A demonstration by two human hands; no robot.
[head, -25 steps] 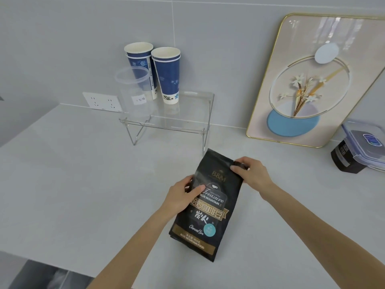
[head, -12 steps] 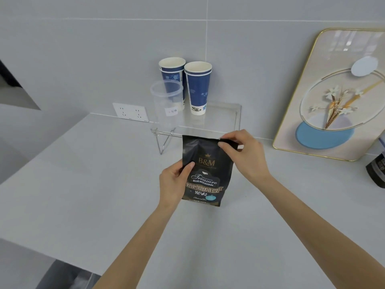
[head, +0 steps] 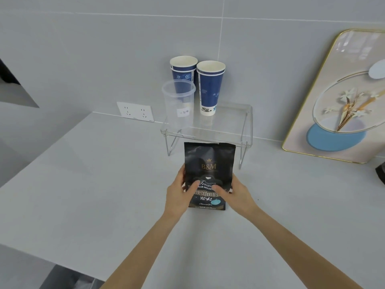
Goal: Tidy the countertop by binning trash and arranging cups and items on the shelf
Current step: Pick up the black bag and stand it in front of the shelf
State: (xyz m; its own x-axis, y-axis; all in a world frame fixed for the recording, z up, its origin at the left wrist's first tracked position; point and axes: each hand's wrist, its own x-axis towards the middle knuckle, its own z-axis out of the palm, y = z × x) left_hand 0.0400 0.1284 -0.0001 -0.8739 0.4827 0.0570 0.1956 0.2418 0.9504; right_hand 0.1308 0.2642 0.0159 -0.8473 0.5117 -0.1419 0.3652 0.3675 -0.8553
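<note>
A black coffee bag with gold lettering stands upright in front of the clear acrylic shelf. My left hand grips its lower left side, thumb across the front. My right hand grips its lower right side the same way. On the shelf stand two blue paper cup stacks and a clear plastic cup at the front left. The right half of the shelf top is bare.
A white wall socket sits left of the shelf. A gold-framed picture leans on the wall at the right. A dark object shows at the right edge. The grey countertop ends at the lower left.
The bag has gone from lying flat to upright and moved toward the shelf. My right hand has shifted from the bag's top corner to its lower right side.
</note>
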